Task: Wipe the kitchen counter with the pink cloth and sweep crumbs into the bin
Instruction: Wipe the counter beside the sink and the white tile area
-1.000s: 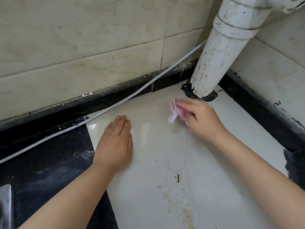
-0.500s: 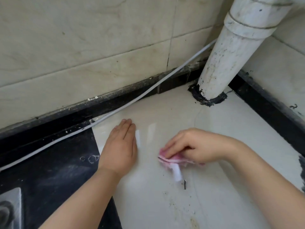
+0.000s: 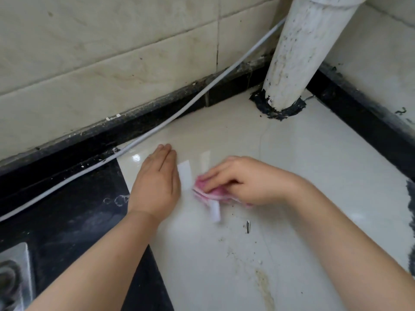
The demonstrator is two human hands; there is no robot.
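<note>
My right hand (image 3: 243,179) presses the folded pink cloth (image 3: 207,194) flat on the glossy cream counter (image 3: 314,164), fingers curled over it; a white tag hangs from the cloth's near edge. My left hand (image 3: 156,181) lies flat on the counter just left of the cloth, palm down, fingers together and holding nothing. Dark crumbs and a small dark sliver (image 3: 247,226) lie on the counter just in front of the cloth, with a yellowish stain (image 3: 262,281) nearer me. No bin is in view.
A dirty white pipe (image 3: 298,52) rises from the back right corner, sealed with black putty. A white cable (image 3: 175,115) runs along the black backsplash strip below the tiled wall. A black hob surface (image 3: 67,221) with a metal burner edge lies at the left.
My right hand has swept the pink cloth from the pipe's base toward me and to the left, ending beside my left hand. The left hand has stayed flat in place.
</note>
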